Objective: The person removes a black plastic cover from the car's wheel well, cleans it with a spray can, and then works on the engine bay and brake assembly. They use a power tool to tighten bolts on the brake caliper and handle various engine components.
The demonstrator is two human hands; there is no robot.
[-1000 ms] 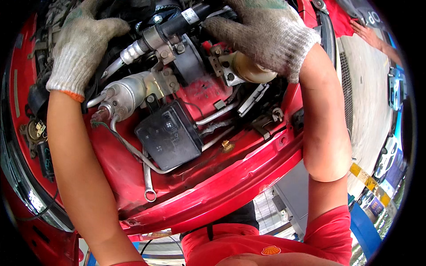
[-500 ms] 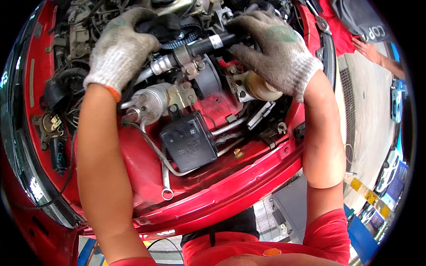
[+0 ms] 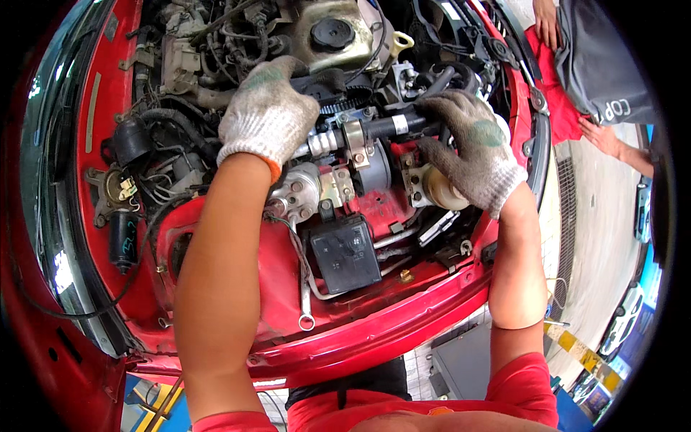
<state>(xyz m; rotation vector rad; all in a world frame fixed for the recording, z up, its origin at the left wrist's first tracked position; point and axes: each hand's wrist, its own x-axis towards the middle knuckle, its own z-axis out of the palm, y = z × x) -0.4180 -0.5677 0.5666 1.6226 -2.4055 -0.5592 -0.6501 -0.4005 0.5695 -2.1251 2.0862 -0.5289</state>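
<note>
I look down into the open engine bay of a red car (image 3: 374,338). Both my hands wear grey knit work gloves. My left hand (image 3: 268,111) is closed over the left end of a long black and silver rod-like part (image 3: 363,129) that lies across the bay. At the part's right end my right hand (image 3: 471,147) grips its black section. A metal clamp bracket (image 3: 354,137) sits around the part between my hands. Below it are a silver cylinder (image 3: 296,193) and a black box (image 3: 345,252).
A combination wrench (image 3: 305,299) lies on the red panel by the front edge. Engine block with a black round cap (image 3: 332,32), hoses and wiring fill the back. At upper right another person's hand (image 3: 601,137) and grey garment (image 3: 601,61) are beside the car.
My view has shifted, so the bay sits lower and more to the right in the picture. Both hands keep hold of the long part, which now lies more level.
</note>
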